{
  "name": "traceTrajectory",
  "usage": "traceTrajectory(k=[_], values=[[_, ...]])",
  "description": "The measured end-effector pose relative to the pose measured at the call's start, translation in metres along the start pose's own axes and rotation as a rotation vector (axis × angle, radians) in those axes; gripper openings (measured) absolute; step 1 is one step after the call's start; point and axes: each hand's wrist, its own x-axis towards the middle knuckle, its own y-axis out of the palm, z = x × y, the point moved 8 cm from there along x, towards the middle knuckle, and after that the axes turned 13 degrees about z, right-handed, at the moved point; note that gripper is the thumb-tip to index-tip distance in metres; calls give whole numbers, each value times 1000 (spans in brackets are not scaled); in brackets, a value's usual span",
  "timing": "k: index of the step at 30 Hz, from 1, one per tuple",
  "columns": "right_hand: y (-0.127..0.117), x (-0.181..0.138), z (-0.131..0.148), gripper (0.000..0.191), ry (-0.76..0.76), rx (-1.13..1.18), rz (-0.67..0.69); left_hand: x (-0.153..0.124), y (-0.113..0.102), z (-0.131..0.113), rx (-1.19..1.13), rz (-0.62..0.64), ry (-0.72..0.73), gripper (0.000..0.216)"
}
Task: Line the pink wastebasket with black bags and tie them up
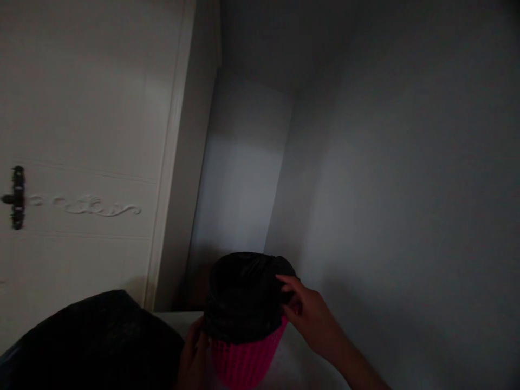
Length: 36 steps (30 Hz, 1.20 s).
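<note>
A pink slatted waste basket [244, 364] stands on a pale surface in front of me. Its mouth is lined with a black bin liner [244, 325], folded down over the rim on the outside. At the right of the rim, my right hand [306, 311] grips the liner's edge, thumb below and fingers above. My left hand [193, 352] is at the left side of the rim, fingers bent against the liner's folded edge; shadow hides part of its grip.
A large black plastic bag [93, 346] fills the lower left, beside my left hand. Behind it is a white panelled door [89, 119] with a dark handle [18, 197]. A grey wall [406, 189] rises at the right, close to my right arm. The room is dim.
</note>
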Motion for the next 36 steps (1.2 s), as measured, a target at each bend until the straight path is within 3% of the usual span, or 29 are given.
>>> traceTrajectory(k=[4, 8, 11, 15, 18, 21, 26, 30, 32, 36], values=[[-3, 5, 25, 65, -52, -200, 72, -7, 2, -7, 31, -11, -4, 77], [6, 10, 49, 42, -192, -506, 198, -17, 4, -25, 139, -23, 82, 66], [9, 15, 58, 46, -284, -571, 244, -22, 4, -50, 321, -91, 305, 54], [11, 22, 78, 69, -494, -489, 330, -33, 11, -92, 614, -234, 701, 36], [18, 30, 81, 74, -546, -395, 461, -31, 18, -119, 666, -189, 799, 31], [27, 39, 71, 55, -501, -353, 501, -22, 19, -145, 554, -106, 736, 27], [26, 55, 53, 23, -362, -290, 311, 15, 9, -169, 451, -66, 340, 42], [4, 62, 41, 19, -311, -259, 99, 47, -3, -185, 500, -88, 257, 47], [-7, 62, 34, 22, -348, -207, 94, 62, -8, -188, 529, -81, 218, 42], [-29, 58, 4, 49, -335, -81, 141, 86, -10, -190, 527, -34, 150, 32]])
